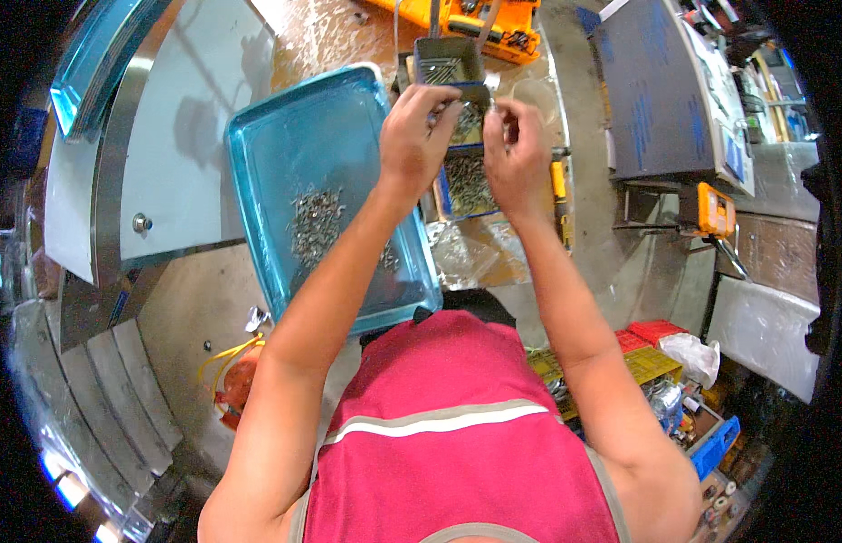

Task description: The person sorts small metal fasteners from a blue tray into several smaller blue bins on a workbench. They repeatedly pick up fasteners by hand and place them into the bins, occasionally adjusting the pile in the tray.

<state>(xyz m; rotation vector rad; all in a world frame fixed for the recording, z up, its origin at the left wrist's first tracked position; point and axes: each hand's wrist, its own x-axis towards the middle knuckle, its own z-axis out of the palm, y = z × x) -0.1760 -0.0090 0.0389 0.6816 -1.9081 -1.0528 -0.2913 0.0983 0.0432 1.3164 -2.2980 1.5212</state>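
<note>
**Both hands raised over a row of screw bins**

The largest item on the bench is a curved grey sheet-metal panel (181, 136), lying at far left. Beside it, on its right, sits a translucent blue plastic tray (258, 154); a loose pile of small screws (314, 217) lies near the tray's centre, and the person's left forearm crosses above the tray's right half.

Just right of the tray, a row of small open bins (466, 185) runs away from the person, its long axis pointing toward the top of the view. Each bin holds small metal fasteners. The nearest bin has a blue rim; the farthest is grey.

Both hands hover directly above the middle bin, so the fasteners lie straight below the fingertips. The left hand (419, 127) is curled, fingers bent downward toward the bin. The right hand (516, 145) is pinched at thumb and forefinger. Whether either hand holds a fastener cannot be told; the part is too small to resolve. The two hands stand about equally near to the bins.

An orange tool case (475, 23) lies beyond the row. Red and yellow crates (651, 348) sit at lower right.
</note>
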